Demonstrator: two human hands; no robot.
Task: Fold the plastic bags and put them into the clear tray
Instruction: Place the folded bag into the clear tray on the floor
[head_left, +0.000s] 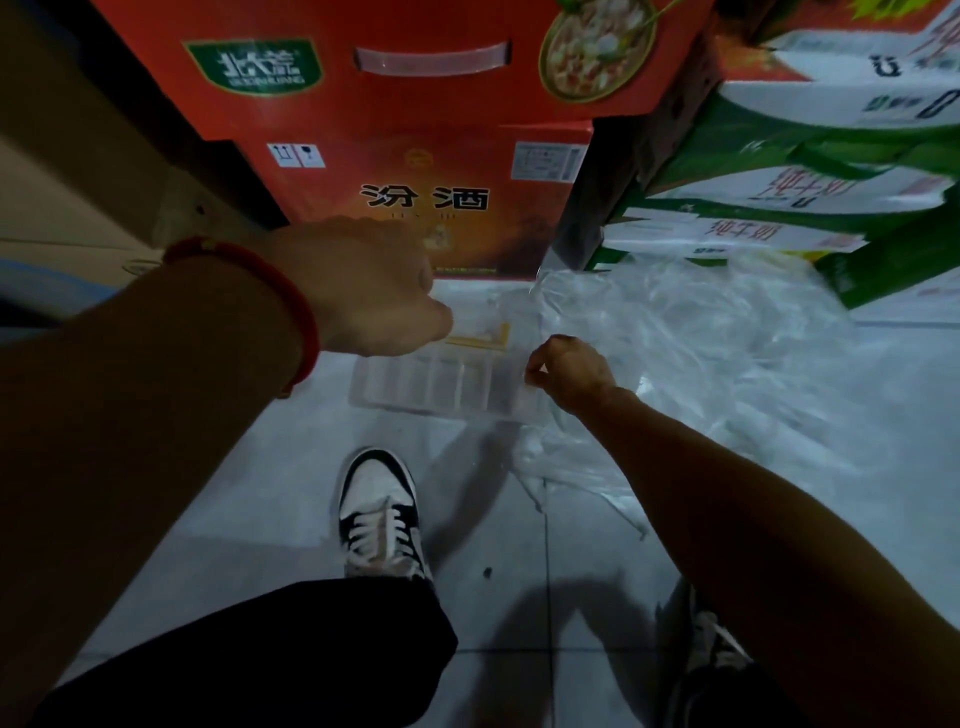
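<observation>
Reaching forward over the pale tiled floor (270, 499), both bare forearms meet near the centre of the frame. The left hand (374, 291), with a red cord bracelet (291, 306) at its wrist, is curled with its knuckles toward the camera; its fingers are bunched together, but what they hold, if anything, cannot be told. The right hand (569, 371), lower and just right of centre, has its fingertips pinched together on the edge of a thin clear plastic film that is hard to make out. Between and beneath the two hands lies the clear ribbed plastic tray (441, 384), flat on the floor, with a small yellow strip (480, 338) at its far edge. A heap of crumpled transparent plastic bags (701, 353) spreads across the floor at centre right, reaching down to a white twisted bag end (545, 467) below the right wrist. Stacked red cardboard cartons (415, 171) fill the upper middle, and green-and-white cartons (831, 171) lean at upper right. A black-and-white laced sneaker (379, 514) and a black trouser leg (291, 654) occupy the lower middle.
</observation>
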